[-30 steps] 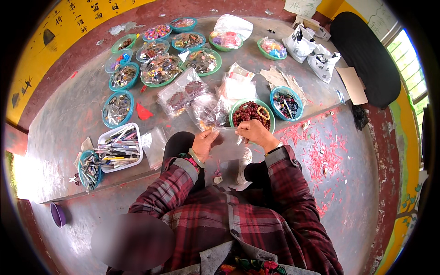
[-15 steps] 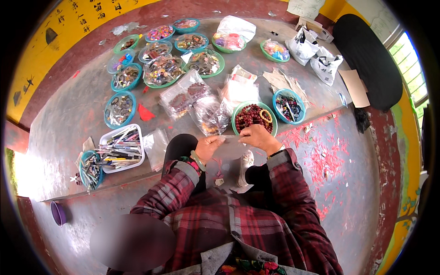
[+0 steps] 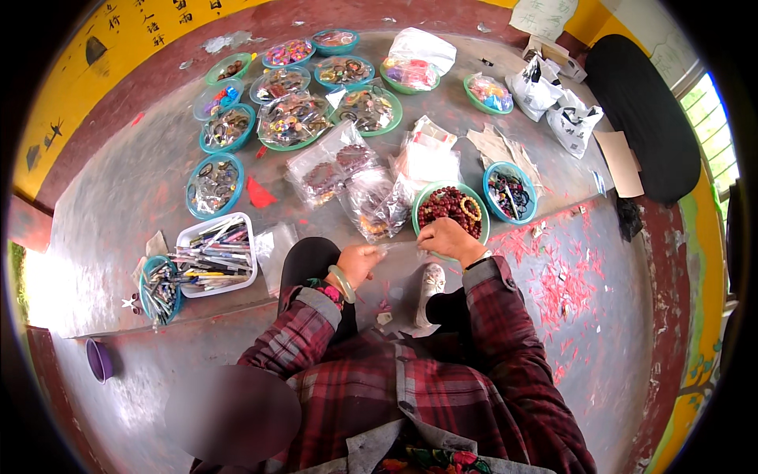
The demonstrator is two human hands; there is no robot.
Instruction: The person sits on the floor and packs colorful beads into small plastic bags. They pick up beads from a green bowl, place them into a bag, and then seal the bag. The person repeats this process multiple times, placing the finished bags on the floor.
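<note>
My left hand (image 3: 357,263) is closed, pinching one end of a thin clear plastic bag (image 3: 399,248). The opposite end is pinched in my right hand (image 3: 452,240), so the bag spans the gap between my fingers, above the floor and my shoe. Glare makes its outline hard to see, and I cannot tell if anything is inside. Just beyond my right hand stands a green bowl (image 3: 417,224) of dark red bead bracelets (image 3: 442,204), with one yellowish bracelet (image 3: 472,208) on top. A bangle circles my left wrist.
Right of the beads sits a blue basket (image 3: 534,207) of dark bands. Packed bead bags (image 3: 373,207) lie on the raised ledge beyond my hands. A white tray of pens (image 3: 255,272) is to the left. Several bowls fill the back; red scraps (image 3: 562,296) litter the floor.
My left hand has come slightly nearer to me and tilted; the gap between my hands is a little wider. The whole view has shifted slightly. Both hands still hold the bag.
</note>
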